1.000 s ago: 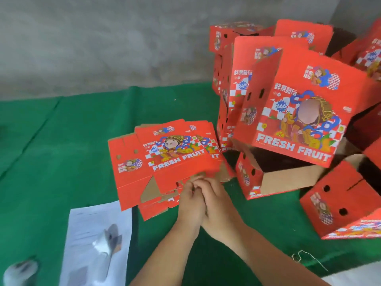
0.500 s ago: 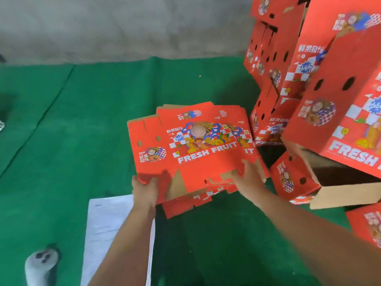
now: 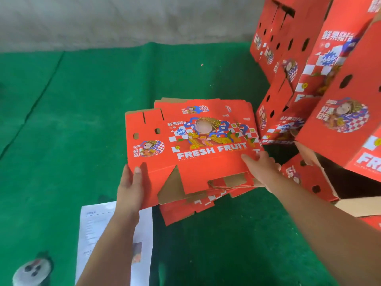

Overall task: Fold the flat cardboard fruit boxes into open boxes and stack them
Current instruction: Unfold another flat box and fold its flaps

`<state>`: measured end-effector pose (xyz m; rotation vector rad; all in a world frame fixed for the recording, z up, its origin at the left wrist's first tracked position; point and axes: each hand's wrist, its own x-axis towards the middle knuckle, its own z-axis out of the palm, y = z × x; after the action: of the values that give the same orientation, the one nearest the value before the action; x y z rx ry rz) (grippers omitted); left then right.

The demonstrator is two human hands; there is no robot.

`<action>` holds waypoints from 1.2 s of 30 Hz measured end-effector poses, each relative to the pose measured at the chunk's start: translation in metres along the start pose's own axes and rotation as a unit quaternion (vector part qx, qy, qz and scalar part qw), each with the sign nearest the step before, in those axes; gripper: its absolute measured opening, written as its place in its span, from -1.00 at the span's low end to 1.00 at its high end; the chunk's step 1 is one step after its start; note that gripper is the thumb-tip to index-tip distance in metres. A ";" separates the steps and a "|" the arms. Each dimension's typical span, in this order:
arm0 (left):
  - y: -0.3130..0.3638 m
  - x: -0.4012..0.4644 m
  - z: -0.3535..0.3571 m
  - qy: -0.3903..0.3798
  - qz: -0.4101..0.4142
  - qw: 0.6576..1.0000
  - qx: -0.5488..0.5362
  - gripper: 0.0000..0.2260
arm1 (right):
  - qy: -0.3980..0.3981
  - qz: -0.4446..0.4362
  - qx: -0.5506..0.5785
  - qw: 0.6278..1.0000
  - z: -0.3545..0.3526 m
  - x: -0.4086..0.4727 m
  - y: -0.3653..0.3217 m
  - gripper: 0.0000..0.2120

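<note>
Flat fruit box [image 3: 191,145], top of the flat pile [image 3: 185,207] mid-mat, now lifts at its near edge: the left hand [image 3: 129,188] grips its near-left corner and the right hand [image 3: 261,168] its near-right, having parted from their clasp. Folding can start; folded boxes [image 3: 321,83] stand right.

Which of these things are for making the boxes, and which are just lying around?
For the job:
- top flat box, gripped by the left hand and the right hand
- flat boxes under it
- folded boxes stacked at the right

Just lying about:
- printed paper sheet
- small grey-white object, blurred
- green mat
</note>
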<state>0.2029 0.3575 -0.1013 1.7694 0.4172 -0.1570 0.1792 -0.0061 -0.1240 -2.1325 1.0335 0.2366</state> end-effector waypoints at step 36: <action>0.080 -0.147 -0.019 -0.030 0.371 0.896 0.243 -0.39 | -0.074 -0.251 0.482 0.836 -0.103 -0.281 -0.062 -0.61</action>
<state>0.0932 0.3327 0.0243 2.2873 -0.4006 0.2522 0.0253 0.1168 0.1093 -1.3289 0.3159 -0.3234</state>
